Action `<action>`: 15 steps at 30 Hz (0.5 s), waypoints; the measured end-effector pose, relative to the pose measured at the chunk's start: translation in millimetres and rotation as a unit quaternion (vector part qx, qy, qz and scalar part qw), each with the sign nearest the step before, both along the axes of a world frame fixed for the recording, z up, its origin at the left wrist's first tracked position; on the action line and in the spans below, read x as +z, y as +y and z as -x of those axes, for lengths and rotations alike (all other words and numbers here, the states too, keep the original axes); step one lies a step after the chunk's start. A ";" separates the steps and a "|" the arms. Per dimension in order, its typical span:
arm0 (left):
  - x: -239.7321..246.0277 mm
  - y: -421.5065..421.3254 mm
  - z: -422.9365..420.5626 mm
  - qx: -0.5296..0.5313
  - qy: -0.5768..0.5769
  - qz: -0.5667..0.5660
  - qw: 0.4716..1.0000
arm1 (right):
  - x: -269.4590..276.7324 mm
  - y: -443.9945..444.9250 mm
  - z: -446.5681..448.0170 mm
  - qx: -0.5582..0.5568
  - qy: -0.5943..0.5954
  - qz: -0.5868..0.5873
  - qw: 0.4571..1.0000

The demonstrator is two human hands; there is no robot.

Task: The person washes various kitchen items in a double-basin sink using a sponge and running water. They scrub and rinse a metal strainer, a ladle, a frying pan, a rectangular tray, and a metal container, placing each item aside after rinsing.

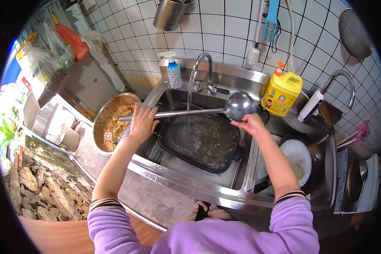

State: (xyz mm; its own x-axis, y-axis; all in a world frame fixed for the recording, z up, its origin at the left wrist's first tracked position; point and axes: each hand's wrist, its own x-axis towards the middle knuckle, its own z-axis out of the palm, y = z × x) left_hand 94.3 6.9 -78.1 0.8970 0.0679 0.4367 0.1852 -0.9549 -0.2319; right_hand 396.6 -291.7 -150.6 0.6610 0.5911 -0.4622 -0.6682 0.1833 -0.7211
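A long-handled metal ladle (190, 112) lies level above the left sink basin, its rounded bowl to the right with the outside facing up. My left hand (143, 124) is wrapped over the handle near its far end. At the other end, my right hand (253, 124) grips the edge of the ladle's bowl, thumb and fingers partly hidden. Beneath the ladle, a dark rectangular pan (203, 139) holds murky water with small bits in it. Water runs into this pan from the curved faucet (204, 57), passing just behind the ladle handle.
A metal bowl of food scraps (98, 139) stands left of the sink. Behind are a spray bottle (174, 74) and a yellow detergent jug (282, 92). Foamy water (297, 158) fills a dark pot in the right basin. A second faucet (339, 74) rises at right.
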 end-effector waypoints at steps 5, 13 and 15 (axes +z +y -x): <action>50.4 3.1 54.7 0.088 0.122 -0.033 0.988 | -58.5 101.0 26.8 0.112 0.120 0.038 0.986; 114.2 -20.9 120.2 0.289 0.257 -0.105 0.916 | -75.0 231.6 85.9 0.197 -0.136 0.091 0.967; 130.1 -30.7 126.9 0.327 0.276 -0.037 0.903 | -67.2 226.3 71.5 0.239 -0.230 0.148 0.932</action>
State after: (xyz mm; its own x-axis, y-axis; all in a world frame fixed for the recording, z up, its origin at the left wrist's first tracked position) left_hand -32.6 -23.8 52.0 0.7577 0.6514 -0.0394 0.5413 -0.6610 -0.5197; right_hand 325.1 -65.4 -217.8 0.5241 0.7600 -0.3843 -0.2293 -0.3087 -0.9231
